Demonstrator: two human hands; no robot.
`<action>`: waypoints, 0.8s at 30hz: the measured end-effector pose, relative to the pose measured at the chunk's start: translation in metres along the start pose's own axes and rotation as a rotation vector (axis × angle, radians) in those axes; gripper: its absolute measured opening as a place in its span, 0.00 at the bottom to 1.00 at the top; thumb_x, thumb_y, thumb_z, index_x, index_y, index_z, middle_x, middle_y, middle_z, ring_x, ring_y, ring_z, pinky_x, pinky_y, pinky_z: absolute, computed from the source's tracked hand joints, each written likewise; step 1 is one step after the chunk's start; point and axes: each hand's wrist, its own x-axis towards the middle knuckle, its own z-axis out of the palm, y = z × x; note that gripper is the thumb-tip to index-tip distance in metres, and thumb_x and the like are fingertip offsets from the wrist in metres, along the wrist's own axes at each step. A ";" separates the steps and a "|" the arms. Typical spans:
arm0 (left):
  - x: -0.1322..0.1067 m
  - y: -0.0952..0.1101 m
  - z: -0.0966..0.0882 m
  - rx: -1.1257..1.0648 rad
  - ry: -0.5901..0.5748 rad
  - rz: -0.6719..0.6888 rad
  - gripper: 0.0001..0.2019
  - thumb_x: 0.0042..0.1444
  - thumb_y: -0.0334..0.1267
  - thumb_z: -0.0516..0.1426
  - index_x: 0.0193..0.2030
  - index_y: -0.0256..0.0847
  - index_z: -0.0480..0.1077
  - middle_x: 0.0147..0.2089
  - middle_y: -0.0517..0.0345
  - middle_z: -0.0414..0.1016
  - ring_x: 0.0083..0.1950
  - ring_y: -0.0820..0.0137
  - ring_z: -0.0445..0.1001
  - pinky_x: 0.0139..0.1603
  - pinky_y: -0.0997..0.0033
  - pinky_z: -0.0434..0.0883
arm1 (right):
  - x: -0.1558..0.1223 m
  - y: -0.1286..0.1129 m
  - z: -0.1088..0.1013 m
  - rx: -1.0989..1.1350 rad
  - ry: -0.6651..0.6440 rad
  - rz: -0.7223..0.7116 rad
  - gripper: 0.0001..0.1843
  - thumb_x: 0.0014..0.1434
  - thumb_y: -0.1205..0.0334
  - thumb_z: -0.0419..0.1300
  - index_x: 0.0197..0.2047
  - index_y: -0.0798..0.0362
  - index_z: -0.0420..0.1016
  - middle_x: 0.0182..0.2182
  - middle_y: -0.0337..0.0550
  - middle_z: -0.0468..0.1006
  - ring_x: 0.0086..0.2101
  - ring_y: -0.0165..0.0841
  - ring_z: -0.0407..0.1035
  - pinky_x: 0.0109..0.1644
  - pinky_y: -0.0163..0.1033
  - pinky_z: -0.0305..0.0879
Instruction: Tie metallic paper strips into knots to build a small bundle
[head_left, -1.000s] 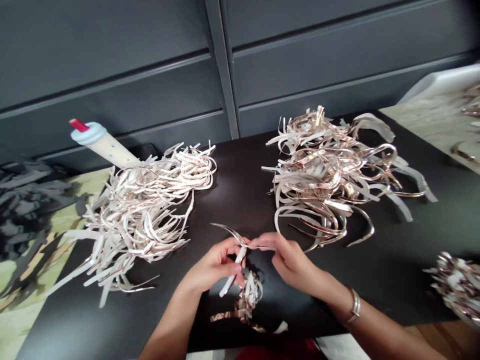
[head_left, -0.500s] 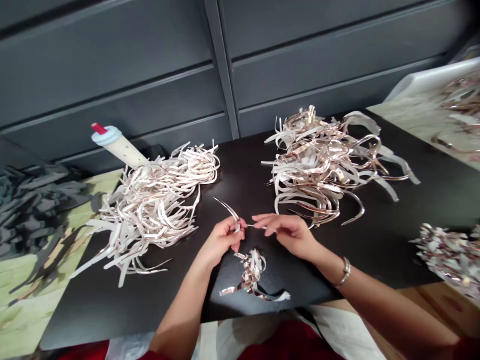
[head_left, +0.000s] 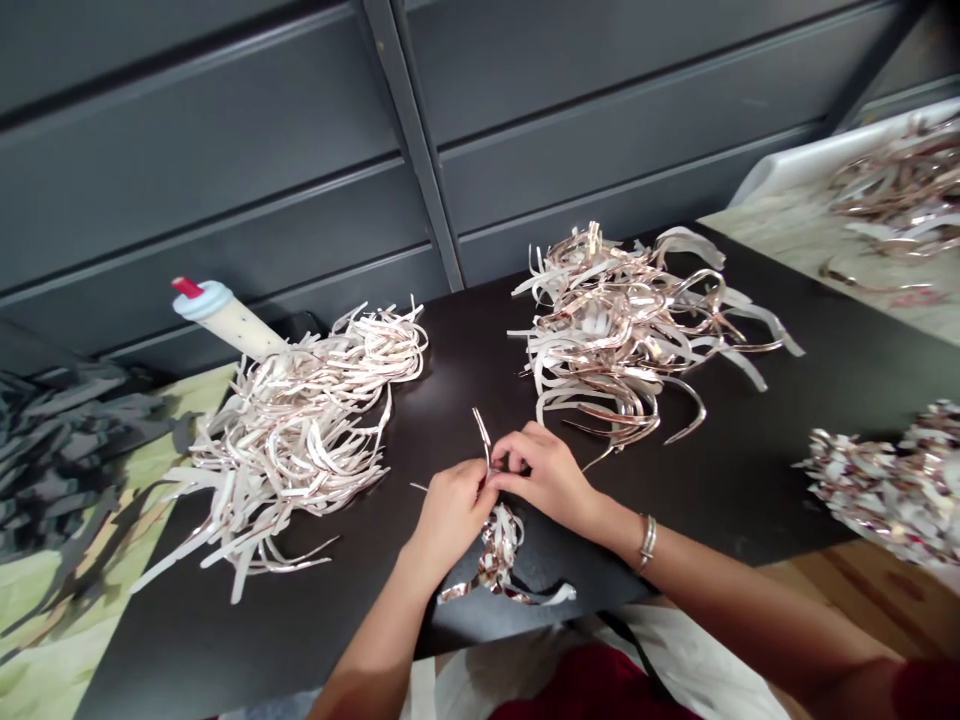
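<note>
While a narrow, shiny rose-gold strip (head_left: 482,430) sits pinched between the left hand (head_left: 452,505) and right hand (head_left: 545,475) above the black counter (head_left: 461,370), probably for control, a crinkled metallic bundle (head_left: 499,557) lies just below; tangled pale strips (head_left: 311,425) and curled rose-gold strips (head_left: 611,335) flank them, seemingly for reach.

Pale with a coppery glint on the pinched strip (head_left: 482,432); rose gold and white on the small curled bundle (head_left: 498,552). Mostly white, thin coppery edges, in the left strip pile (head_left: 315,420); metallic rose gold mixed with white in the right strip pile (head_left: 622,330). Cream with small dark specks on the tumbler (head_left: 244,332), pale blue on its lid (head_left: 206,301), red on the straw (head_left: 187,287). Plain black across the tabletop (head_left: 469,350). Silver on the bracelet (head_left: 647,543), dark red on the sleeve (head_left: 930,690).
</note>
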 end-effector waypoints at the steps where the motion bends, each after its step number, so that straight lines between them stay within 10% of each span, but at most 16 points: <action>1: 0.000 0.000 0.002 -0.005 0.011 0.011 0.07 0.55 0.30 0.52 0.28 0.40 0.70 0.27 0.58 0.71 0.28 0.69 0.67 0.31 0.73 0.60 | 0.000 0.001 0.002 -0.029 -0.001 -0.026 0.07 0.52 0.60 0.66 0.30 0.52 0.73 0.20 0.36 0.67 0.28 0.32 0.63 0.31 0.34 0.61; 14: 0.003 0.005 0.008 -0.243 -0.022 -0.128 0.10 0.57 0.31 0.52 0.29 0.39 0.72 0.25 0.60 0.75 0.27 0.71 0.72 0.34 0.74 0.66 | -0.006 0.006 0.004 0.109 0.042 -0.060 0.09 0.61 0.67 0.54 0.44 0.51 0.72 0.31 0.40 0.77 0.33 0.31 0.73 0.39 0.36 0.71; 24: 0.002 -0.005 0.005 -0.436 -0.055 -0.219 0.12 0.54 0.30 0.52 0.43 0.41 0.73 0.30 0.59 0.78 0.33 0.68 0.76 0.34 0.70 0.72 | -0.007 0.007 0.000 0.149 0.019 -0.077 0.29 0.60 0.70 0.51 0.63 0.51 0.49 0.37 0.40 0.80 0.39 0.31 0.76 0.48 0.39 0.72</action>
